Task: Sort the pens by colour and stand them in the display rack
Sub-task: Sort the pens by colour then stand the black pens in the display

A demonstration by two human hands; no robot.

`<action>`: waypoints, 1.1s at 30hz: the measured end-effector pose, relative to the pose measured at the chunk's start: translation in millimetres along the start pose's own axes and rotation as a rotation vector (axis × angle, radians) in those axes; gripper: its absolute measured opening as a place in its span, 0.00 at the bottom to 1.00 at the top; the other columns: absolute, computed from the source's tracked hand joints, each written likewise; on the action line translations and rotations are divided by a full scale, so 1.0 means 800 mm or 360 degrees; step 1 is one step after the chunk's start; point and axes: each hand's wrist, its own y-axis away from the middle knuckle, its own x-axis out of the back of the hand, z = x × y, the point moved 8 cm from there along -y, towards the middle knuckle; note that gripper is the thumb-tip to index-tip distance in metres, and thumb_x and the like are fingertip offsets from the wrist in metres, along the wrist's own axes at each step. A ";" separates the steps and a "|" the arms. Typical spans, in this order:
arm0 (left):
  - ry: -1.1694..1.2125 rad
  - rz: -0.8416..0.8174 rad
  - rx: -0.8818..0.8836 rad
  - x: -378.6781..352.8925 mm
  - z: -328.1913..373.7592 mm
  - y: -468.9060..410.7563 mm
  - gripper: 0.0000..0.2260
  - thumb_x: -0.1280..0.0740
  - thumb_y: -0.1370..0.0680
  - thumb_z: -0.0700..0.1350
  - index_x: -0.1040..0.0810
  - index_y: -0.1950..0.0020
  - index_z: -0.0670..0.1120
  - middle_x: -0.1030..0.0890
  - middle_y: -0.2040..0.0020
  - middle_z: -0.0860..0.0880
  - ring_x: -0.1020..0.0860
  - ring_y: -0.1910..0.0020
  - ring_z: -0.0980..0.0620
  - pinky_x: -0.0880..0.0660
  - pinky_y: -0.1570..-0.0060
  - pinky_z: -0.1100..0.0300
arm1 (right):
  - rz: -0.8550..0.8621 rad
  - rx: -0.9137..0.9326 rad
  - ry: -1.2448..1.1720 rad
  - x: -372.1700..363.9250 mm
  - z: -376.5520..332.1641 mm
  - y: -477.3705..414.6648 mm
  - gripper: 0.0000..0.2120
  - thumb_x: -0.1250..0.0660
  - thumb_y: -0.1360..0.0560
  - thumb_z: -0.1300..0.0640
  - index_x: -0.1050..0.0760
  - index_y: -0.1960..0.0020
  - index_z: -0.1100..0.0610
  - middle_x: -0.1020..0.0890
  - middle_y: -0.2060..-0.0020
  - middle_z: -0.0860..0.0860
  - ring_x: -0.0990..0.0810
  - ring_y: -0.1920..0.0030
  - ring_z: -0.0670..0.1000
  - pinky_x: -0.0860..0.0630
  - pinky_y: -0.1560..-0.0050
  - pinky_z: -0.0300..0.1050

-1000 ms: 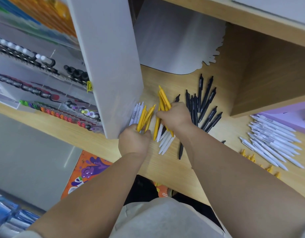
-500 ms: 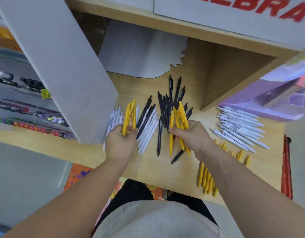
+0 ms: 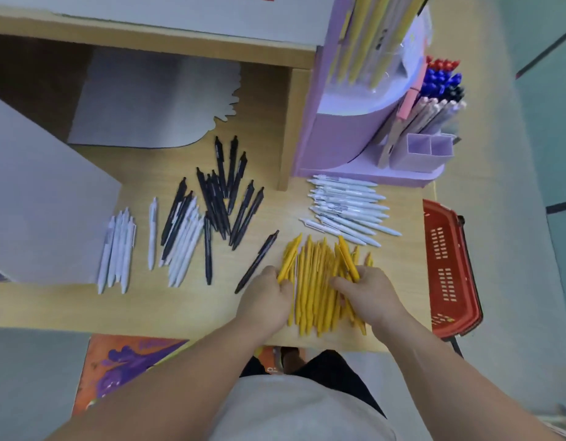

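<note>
A pile of yellow pens [image 3: 319, 281] lies on the wooden shelf [image 3: 179, 310] near its front edge. My left hand [image 3: 268, 297] grips a few yellow pens at the pile's left side. My right hand [image 3: 367, 291] holds a few more yellow pens at the pile's right side. Black pens [image 3: 224, 198] lie scattered in the middle, mixed with white pens [image 3: 183, 246]. A sorted heap of white pens [image 3: 345, 208] sits to the right of them. The purple display rack [image 3: 364, 128] stands at the back right, with empty square slots [image 3: 429, 146].
A red shopping basket [image 3: 447, 272] hangs off the shelf's right end. A grey panel [image 3: 42, 202] juts in from the left beside several white pens [image 3: 116, 249]. Red, blue and pale pens [image 3: 440, 90] stand in the rack's far compartments.
Both hands have carried their yellow pens from the mixed heap in the middle rightwards to the yellow pile. The camera has swung right, bringing the rack and basket into view.
</note>
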 end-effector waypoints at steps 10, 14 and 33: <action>-0.0683 0.0251 -0.0113 0.000 0.024 0.004 0.19 0.43 0.20 0.61 0.31 0.63 0.50 0.28 0.67 0.53 0.29 0.66 0.51 0.40 0.71 0.56 | 0.0106 0.0356 0.0665 0.023 0.015 -0.016 0.15 0.29 0.27 0.48 0.30 0.67 0.52 0.26 0.72 0.49 0.26 0.67 0.51 0.35 0.70 0.44; -0.0528 0.0307 -0.0104 0.002 0.021 0.003 0.15 0.38 0.20 0.58 0.28 0.57 0.48 0.24 0.63 0.52 0.26 0.63 0.51 0.34 0.68 0.57 | 0.0155 0.0417 0.0644 0.033 0.024 -0.015 0.15 0.30 0.25 0.46 0.29 0.66 0.49 0.26 0.72 0.48 0.26 0.67 0.50 0.37 0.71 0.41; -0.0065 0.0391 -0.0037 -0.003 0.011 -0.003 0.18 0.29 0.24 0.52 0.23 0.39 0.43 0.23 0.61 0.53 0.25 0.61 0.58 0.32 0.62 0.62 | 0.0413 0.0288 0.0332 0.042 0.054 -0.016 0.19 0.28 0.26 0.48 0.27 0.39 0.54 0.22 0.56 0.48 0.23 0.56 0.48 0.28 0.58 0.43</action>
